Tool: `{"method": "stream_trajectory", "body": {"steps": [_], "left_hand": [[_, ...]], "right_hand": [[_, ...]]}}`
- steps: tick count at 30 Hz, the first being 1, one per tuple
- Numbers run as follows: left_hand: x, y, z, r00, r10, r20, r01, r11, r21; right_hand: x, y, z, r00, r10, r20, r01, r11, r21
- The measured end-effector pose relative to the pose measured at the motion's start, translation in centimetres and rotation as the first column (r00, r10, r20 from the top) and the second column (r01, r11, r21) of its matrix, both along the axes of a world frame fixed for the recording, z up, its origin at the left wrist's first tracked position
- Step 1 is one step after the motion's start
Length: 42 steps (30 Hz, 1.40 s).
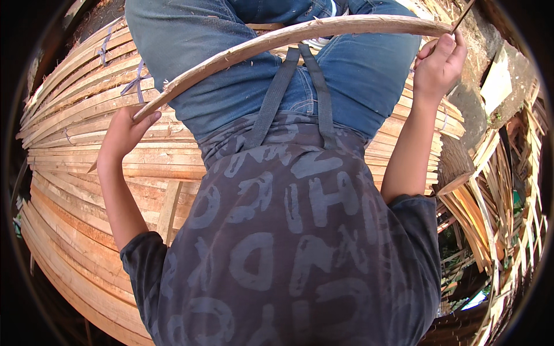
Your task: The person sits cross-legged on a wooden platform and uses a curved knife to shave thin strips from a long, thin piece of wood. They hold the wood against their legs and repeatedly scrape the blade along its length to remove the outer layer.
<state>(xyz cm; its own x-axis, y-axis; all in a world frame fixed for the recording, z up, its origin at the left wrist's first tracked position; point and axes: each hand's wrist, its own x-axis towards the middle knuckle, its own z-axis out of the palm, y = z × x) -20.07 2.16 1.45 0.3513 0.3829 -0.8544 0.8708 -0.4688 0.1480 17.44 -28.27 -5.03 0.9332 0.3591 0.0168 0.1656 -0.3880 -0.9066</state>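
A long wooden strip (254, 49) with a rough, splintery edge lies slantwise over my jeans, looking curved in this wide view. Its left end is in my left hand (123, 132), whose fingers are closed round it with the thumb on top. At its right end is my right hand (441, 64), also closed. From the right fingertips a thin dark blade-like tool (463, 15) sticks up, meeting the tip of the strip; its handle, if any, is hidden in the fist. A pointed bit of wood (94, 165) shows just below the left hand.
Stacked wooden strips (86, 230) spread under and around me, several tied with purple cord (137, 83). To the right are a cut log (456, 170), a grey stone surface (470, 115) and heaps of thin split wood (496, 207). Small shavings cling to my jeans (184, 34).
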Motion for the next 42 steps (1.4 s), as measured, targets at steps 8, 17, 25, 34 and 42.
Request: {"method": "stream_trajectory", "body": {"steps": [8, 17, 25, 34, 42], "left_hand": [[1.2, -1.6, -0.8, 0.997, 0.042, 0.060, -0.034, 0.991, -0.132], [2.1, -3.9, -1.6, 0.984, -0.026, 0.179, 0.023, 1.000, 0.015], [1.9, -4.0, -2.2, 0.978, -0.035, 0.207, 0.024, 0.998, 0.055], [2.4, -3.4, -3.0, 0.992, 0.012, 0.129, -0.020, 0.998, 0.055], [3.1, -4.0, -2.5, 0.979, 0.164, 0.120, -0.159, 0.986, -0.050]], "right_hand": [[-2.0, -1.5, -0.2, 0.960, 0.217, 0.178, -0.165, 0.949, -0.268], [-2.0, 1.3, 0.5, 0.923, 0.366, 0.120, -0.254, 0.812, -0.526], [-1.2, 1.9, 0.4, 0.872, 0.435, 0.226, -0.243, 0.784, -0.571], [1.0, 2.9, -3.2, 0.814, 0.449, 0.369, -0.090, 0.725, -0.682], [3.3, 3.6, -3.8, 0.803, 0.425, 0.418, -0.039, 0.737, -0.674]]}}
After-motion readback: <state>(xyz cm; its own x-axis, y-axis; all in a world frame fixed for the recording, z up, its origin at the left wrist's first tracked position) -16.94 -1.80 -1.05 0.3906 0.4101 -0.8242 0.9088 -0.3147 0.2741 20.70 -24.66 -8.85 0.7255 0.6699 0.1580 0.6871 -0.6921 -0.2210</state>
